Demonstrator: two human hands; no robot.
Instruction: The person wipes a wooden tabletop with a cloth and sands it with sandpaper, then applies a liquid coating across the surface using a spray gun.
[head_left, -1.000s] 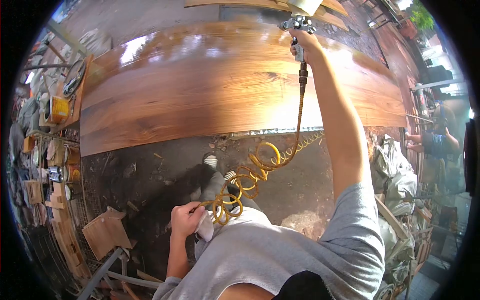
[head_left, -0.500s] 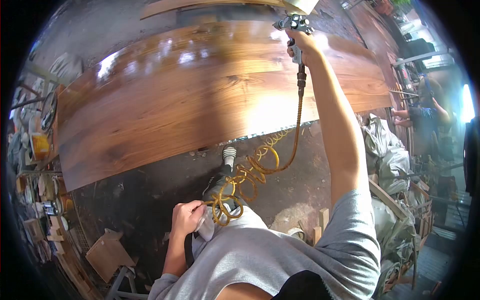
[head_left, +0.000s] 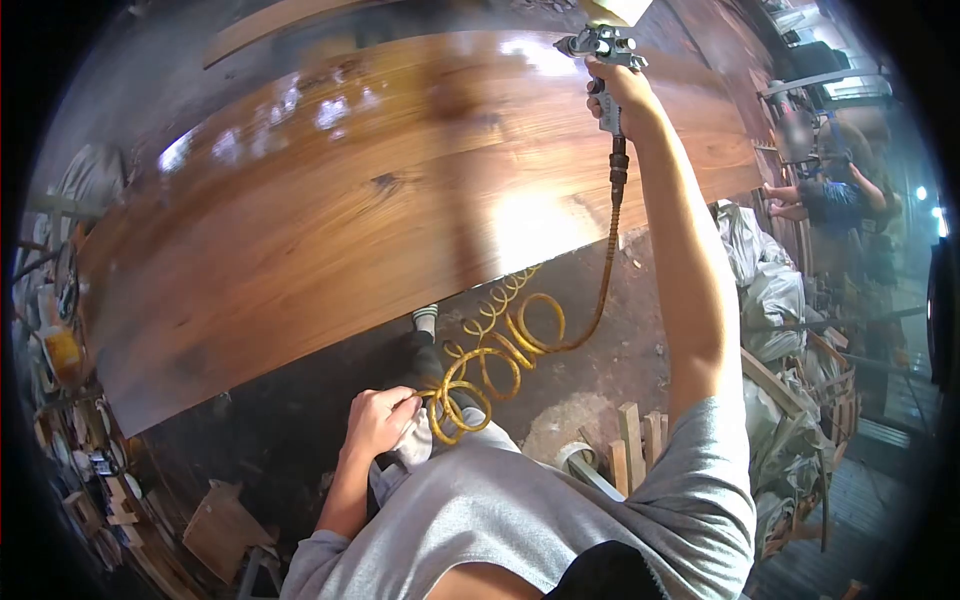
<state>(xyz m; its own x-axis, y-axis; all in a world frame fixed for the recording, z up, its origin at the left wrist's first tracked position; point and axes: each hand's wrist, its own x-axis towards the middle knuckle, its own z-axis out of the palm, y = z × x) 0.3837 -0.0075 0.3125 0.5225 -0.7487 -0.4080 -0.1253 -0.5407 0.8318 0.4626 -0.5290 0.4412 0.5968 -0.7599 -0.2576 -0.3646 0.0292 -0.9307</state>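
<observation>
My right hand (head_left: 630, 98) is stretched far forward, wrapped around the grip of a metal spray gun (head_left: 603, 47) with its pale cup on top. The gun is over the far part of a broad, glossy wooden tabletop (head_left: 330, 230), its nozzle pointing left. From the handle a yellow coiled air hose (head_left: 614, 225) drops and loops back toward my body. Low by my waist, my left hand (head_left: 380, 420) is closed on the near end of the coils. A whitish cloth (head_left: 412, 445) shows just beneath those fingers.
Silvery sacks (head_left: 775, 310) and wooden offcuts (head_left: 630, 445) lie to my right. Cluttered shelving (head_left: 60, 350) lines the left side. A plank (head_left: 270, 25) lies beyond the tabletop. Another person (head_left: 840, 195) is at the far right. My foot (head_left: 426, 320) is at the tabletop's near edge.
The tabletop has shifted left in view, and the spray gun in my right hand is farther right relative to it. The hose loops have swung slightly. My left hand keeps its hold.
</observation>
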